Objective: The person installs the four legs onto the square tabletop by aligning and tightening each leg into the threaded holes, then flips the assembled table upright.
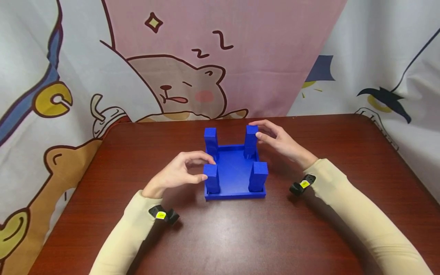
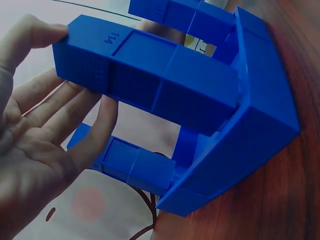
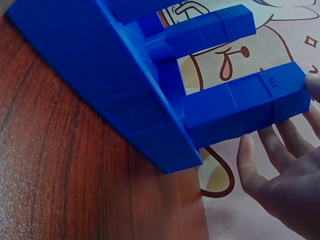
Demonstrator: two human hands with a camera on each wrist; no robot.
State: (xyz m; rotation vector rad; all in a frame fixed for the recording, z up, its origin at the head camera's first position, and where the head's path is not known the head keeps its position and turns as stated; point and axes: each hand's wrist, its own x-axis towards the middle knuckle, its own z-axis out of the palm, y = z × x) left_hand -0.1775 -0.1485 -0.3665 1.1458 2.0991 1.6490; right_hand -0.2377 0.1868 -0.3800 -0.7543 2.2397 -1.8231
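A blue square tray-like base point(image 1: 235, 172) with a low rim sits on the table, a blue square post rising at each corner. My left hand point(image 1: 177, 170) pinches the top of the near left post point(image 1: 212, 179), thumb on one side and fingers on another. In the left wrist view that post point(image 2: 140, 70) bears the number 114. At the back, my right hand point(image 1: 283, 142) holds the far right post point(image 1: 251, 139) near its top. This post point(image 3: 245, 102) shows 118 in the right wrist view. Both posts stand upright on the base.
The far left post point(image 1: 211, 140) and near right post point(image 1: 259, 176) stand untouched by either hand. Beneath everything is a reddish-brown wooden table point(image 1: 227, 236). A cartoon-printed curtain point(image 1: 261, 46) hangs behind the table and along its sides.
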